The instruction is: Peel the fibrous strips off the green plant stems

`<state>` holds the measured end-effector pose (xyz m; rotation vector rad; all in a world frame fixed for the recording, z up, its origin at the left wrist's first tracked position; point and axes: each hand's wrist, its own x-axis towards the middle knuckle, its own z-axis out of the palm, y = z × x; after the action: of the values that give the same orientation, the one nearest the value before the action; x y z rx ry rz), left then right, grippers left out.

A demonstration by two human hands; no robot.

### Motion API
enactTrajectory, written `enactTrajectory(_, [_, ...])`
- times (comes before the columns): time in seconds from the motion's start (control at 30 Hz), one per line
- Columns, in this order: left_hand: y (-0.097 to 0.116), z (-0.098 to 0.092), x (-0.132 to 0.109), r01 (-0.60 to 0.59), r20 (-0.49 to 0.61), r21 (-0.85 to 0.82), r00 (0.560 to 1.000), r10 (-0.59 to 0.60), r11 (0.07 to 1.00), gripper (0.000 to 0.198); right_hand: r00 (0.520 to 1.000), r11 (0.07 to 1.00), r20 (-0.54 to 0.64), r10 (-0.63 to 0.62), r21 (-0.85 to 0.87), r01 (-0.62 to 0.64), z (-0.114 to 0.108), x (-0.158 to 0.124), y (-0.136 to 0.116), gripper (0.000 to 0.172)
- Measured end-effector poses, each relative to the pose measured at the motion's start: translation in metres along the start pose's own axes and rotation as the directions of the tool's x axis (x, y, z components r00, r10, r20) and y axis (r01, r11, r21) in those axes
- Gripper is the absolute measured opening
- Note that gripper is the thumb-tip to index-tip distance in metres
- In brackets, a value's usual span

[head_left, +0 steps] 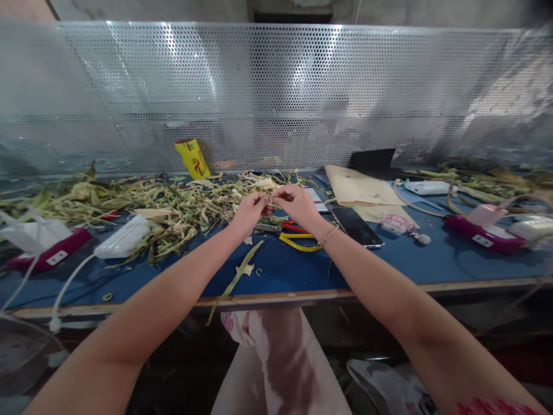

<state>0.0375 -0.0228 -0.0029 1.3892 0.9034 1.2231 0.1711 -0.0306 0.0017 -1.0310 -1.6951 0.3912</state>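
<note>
My left hand [253, 210] and my right hand [296, 203] meet over the blue table, fingertips pinched close together. Whatever lies between the fingers is too small to make out. Just below them rest scissors with red and yellow handles [301, 242], their blades pointing left. A heap of dried, greenish plant stalks and leaves [185, 210] spreads behind and to the left of the hands. One long flat green strip [237, 276] hangs over the table's front edge. Small pale scraps [246, 269] lie beside it.
Right of my hands are a black phone [356, 226], brown paper [367, 187] and a pink earphone case [396, 224]. Purple power strips [484, 235] with plugs and cables sit at both sides. A yellow packet [192, 159] leans on the perforated metal screen [276, 98].
</note>
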Motion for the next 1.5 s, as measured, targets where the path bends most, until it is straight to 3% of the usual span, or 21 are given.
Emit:
enactTrajectory(0.37, [0.007,0.001,-0.005,0.053,0.040,-0.132,0.998,-0.048,0.990,0.008,0.997,0.988,0.035,0.068,0.137,-0.072,-0.002,0.004,0.006,0.006])
enactTrajectory(0.7, [-0.003,-0.006,0.003,-0.099,0.046,0.122,0.994,0.094,0.988,0.010,0.993,0.986,0.050,0.108,0.122,-0.114,-0.004,0.005,0.005,0.007])
enactTrajectory(1.07, [0.001,-0.005,0.000,-0.143,0.095,0.161,0.987,0.128,0.977,0.016,0.993,0.989,0.077,0.087,0.110,-0.095,-0.013,0.004,0.002,0.009])
enactTrajectory(1.2, [0.000,-0.006,0.002,-0.129,0.087,0.118,0.989,0.119,0.985,0.018,0.993,0.963,0.059,0.106,0.242,-0.117,-0.007,0.005,0.009,0.011])
enactTrajectory(1.5, [0.006,0.002,-0.003,0.005,0.062,-0.196,0.998,0.008,0.981,0.020,0.989,0.886,0.021,0.144,0.443,-0.138,-0.001,0.007,0.016,0.022])
